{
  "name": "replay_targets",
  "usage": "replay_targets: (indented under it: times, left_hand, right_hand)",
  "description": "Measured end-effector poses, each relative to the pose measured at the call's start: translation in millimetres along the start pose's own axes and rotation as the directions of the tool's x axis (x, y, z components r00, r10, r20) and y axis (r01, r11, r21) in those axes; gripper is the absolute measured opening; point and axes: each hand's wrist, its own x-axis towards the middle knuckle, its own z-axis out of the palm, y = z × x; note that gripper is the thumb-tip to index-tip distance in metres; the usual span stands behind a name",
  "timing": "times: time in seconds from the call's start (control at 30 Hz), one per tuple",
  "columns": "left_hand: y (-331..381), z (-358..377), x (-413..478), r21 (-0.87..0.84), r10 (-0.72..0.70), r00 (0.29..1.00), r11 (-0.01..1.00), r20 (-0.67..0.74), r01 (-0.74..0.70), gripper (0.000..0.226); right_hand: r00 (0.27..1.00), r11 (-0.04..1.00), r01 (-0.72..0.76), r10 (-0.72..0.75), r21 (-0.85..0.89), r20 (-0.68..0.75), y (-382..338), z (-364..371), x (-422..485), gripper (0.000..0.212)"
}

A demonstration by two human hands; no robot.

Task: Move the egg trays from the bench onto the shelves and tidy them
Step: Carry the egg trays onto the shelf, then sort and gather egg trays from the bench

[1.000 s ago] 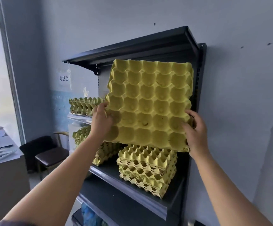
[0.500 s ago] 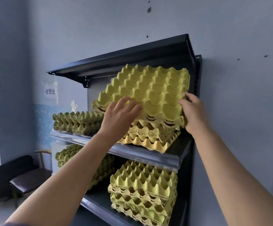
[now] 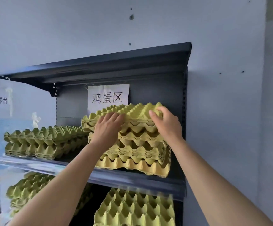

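The tray point(image 3: 132, 110), tilted half a second ago, now lies flat atop the stack point(image 3: 140, 150) at the shelf's point(image 3: 140, 183) right end (placing looks done). Left hand point(image 3: 107, 128) presses it with straight, close fingers; right hand point(image 3: 166, 123) curls over its corner.

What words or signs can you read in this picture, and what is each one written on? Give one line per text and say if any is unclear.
"鸡蛋区": handwritten on the white paper sheet stuck to the shelf unit's back panel, just behind the right stack of egg trays.
"收银台": on the pale sheet on the wall at far left; slightly blurred but legible.
No other text shows; the trays carry none.
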Motion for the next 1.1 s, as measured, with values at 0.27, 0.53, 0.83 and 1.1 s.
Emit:
replay_targets:
  times: [0.27, 0.53, 0.83, 1.1]
  left_hand:
    - [-8.2, 15.7, -1.8, -0.167, 0.074, 0.99, 0.981, -0.117, -0.093, 0.066]
    - [26.6, -3.5, 9.8, -0.18, 0.186, 0.962, 0.958, -0.2, -0.223, 0.041]
    - [133.6, -37.7, 18.3, -0.198, 0.251, 0.913, 0.925, -0.322, -0.325, 0.027]
    - [320.1, -39.1, 9.5, -0.413, 0.34, 0.919, 0.821, -0.199, -0.394, 0.03]
  right_hand:
    - [0.987, 0.994, 0.073, -0.084, -0.086, -0.136, 10.3, 27.1, -7.7, 0.043]
    - [0.951, 0.909, 0.186, -0.262, -0.373, -0.164, 14.4, 13.5, -18.6, 0.039]
    - [0.875, 0.825, 0.223, -0.404, -0.52, -0.266, 52.5, -99.1, -53.0, 0.039]
    - [0.911, 0.808, 0.098, -0.307, -0.58, -0.274, 155.4, -255.0, -116.3, 0.027]
